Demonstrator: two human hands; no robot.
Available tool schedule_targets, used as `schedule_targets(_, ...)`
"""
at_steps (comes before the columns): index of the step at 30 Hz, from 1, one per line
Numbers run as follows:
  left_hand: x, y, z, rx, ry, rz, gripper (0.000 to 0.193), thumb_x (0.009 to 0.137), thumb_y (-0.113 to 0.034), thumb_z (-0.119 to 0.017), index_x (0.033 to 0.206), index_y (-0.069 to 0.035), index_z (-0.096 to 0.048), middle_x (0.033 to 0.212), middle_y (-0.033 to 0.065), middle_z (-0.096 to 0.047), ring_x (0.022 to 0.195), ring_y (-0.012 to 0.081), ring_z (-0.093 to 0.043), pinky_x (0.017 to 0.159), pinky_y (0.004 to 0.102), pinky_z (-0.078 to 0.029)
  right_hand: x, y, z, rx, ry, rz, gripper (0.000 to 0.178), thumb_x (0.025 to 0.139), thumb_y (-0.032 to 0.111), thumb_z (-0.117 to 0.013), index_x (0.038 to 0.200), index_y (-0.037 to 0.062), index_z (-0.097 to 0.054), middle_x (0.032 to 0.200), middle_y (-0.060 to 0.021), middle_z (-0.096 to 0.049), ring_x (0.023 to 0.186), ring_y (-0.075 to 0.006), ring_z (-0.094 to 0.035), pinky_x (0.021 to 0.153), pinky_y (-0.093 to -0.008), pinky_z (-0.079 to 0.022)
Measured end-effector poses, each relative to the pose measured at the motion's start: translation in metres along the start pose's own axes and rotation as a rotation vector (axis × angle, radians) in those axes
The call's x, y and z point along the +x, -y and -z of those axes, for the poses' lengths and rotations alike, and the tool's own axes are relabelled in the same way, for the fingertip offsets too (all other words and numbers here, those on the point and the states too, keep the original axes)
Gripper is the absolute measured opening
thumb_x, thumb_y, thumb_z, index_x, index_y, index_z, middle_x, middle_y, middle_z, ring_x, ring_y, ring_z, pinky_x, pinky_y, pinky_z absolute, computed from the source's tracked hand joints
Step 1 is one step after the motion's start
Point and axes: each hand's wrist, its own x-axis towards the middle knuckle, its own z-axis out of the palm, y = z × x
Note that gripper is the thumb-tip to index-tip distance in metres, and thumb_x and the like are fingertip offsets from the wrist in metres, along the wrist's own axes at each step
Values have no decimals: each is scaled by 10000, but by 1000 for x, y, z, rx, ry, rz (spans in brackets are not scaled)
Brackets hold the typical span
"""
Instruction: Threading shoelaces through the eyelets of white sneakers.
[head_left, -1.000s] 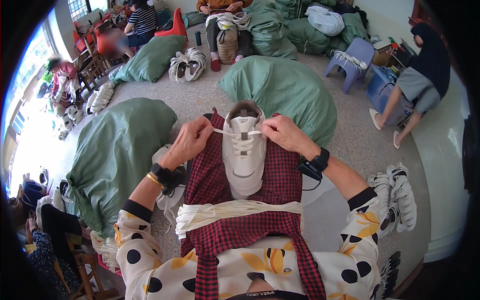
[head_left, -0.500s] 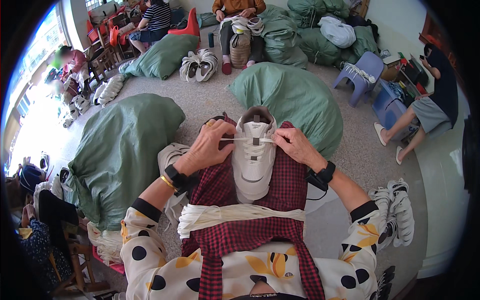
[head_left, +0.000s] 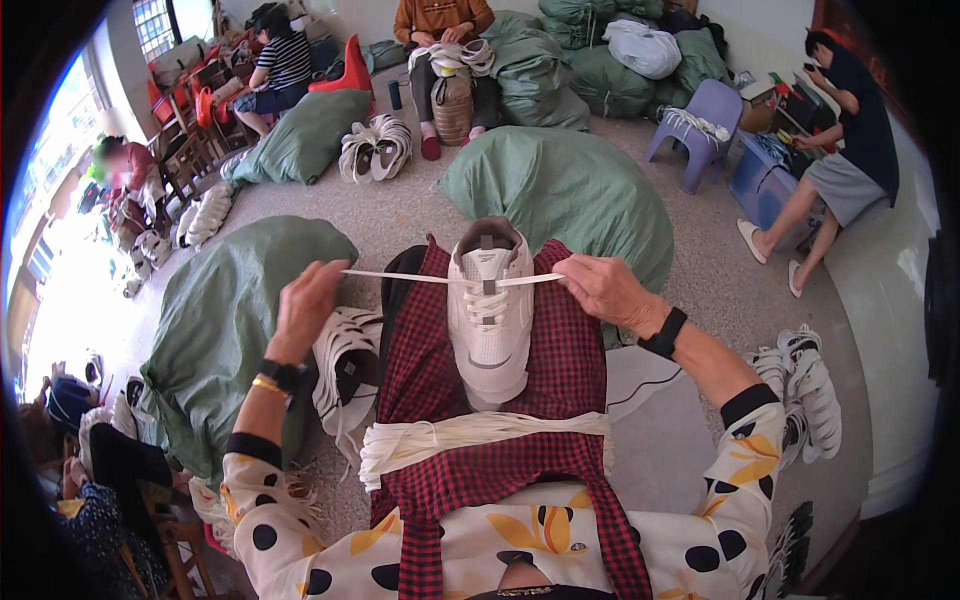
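Note:
A white sneaker point(head_left: 488, 345) rests on my lap between my knees, its collar pointing away from me. Its white shoelace point(head_left: 405, 275) is threaded through the eyelets and stretched out to both sides near the top of the tongue. My left hand point(head_left: 308, 305) is closed on one lace end, out to the left and slightly blurred. Pinched in the fingers of my right hand point(head_left: 605, 290), the other end runs a shorter way from the shoe. Across my red and black checked apron point(head_left: 490, 475) lies a bundle of loose white laces point(head_left: 490, 435).
Large green sacks point(head_left: 230, 330) point(head_left: 580, 195) stand ahead and at my left. White shoes point(head_left: 348, 365) lie by my left knee, and stacked shoes point(head_left: 808, 395) at the right. A purple chair point(head_left: 700, 135) holds laces. Several people sit around the room; one point(head_left: 855, 130) is at the far right.
My left hand has moved far out to the left, drawing its lace end long. My right hand has moved slightly right with its end. The head view has shifted a little.

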Motion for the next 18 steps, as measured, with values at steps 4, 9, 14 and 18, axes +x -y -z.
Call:
schedule_targets(4, -15, 33, 53, 131, -119, 90, 217, 944, 15, -558, 1114, -62, -667, 954, 148, -669, 863, 332, -685, 738, 386, -544, -21, -33, 42, -151, 68, 12, 152, 872, 50, -565, 1014, 51, -619, 878, -123, -630, 777, -310, -660, 661, -390, -557)
schedule_targets(9, -42, 75, 108, 320, -164, 171, 215, 961, -1, -550, 1130, -68, -666, 1043, 155, -700, 972, 331, -693, 823, 383, -546, -50, -75, 122, -368, 39, -180, 152, 890, 47, -539, 1011, 6, -621, 947, -163, -668, 866, -371, -669, 753, -424, -556)
schedule_targets(14, -63, 102, 137, 485, -261, 298, 189, 959, -49, -586, 1124, -77, -674, 1081, 137, -685, 968, 343, -685, 801, 398, -545, -80, -95, 187, -578, -52, -284, 137, 892, 67, -494, 990, 52, -588, 910, -168, -638, 882, -375, -644, 749, -457, -517)
schedule_targets(18, -69, 101, 129, 652, -332, 140, 208, 928, -34, -624, 1120, -78, -690, 1039, 106, -591, 887, 284, -600, 773, 387, -510, -97, -97, 203, -788, -69, -347, 121, 876, 38, -545, 987, 42, -594, 914, -144, -623, 868, -363, -623, 745, -450, -505)
